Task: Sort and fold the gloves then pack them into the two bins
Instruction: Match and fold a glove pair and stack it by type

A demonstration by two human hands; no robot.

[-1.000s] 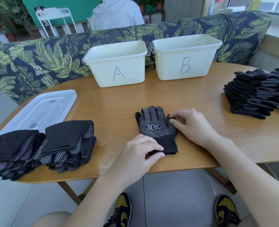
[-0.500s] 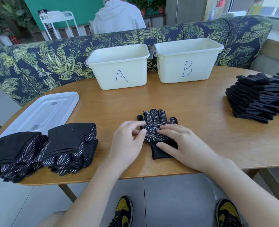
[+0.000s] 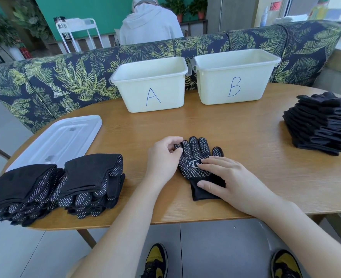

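Shoes: two black-and-yellow shoes (image 3: 155, 261) on the grey floor below the surface's near edge.
Right hand: the right hand (image 3: 231, 181) lies flat on the dotted glove, fingers straight, its thumb on the cuff and its fingertips on the white label.
Left hand: the left hand (image 3: 163, 157) pinches the glove's outer finger at its left edge between thumb and curled fingers.
Dotted glove: a black dotted glove (image 3: 197, 157) lies palm up near the front middle of the wooden surface (image 3: 235, 125), fingers pointing away, cuff toward the person.
Folded stacks: two stacks of folded gloves (image 3: 65, 185) stand side by side at the near left edge, touching each other.
Lid: a clear plastic lid (image 3: 65, 137) lies flat just behind those stacks.
Unfolded pile: a tall pile of flat black gloves (image 3: 324, 123) sits at the right edge, well apart from the hands.
Bins: bin A (image 3: 151, 87) and bin B (image 3: 235, 77), both white, stand side by side at the far edge, A on the left.
Sofa: a leaf-print sofa back (image 3: 65, 81) runs behind the bins.
Beyond: a person in a pale hooded top (image 3: 149, 25) sits facing away.
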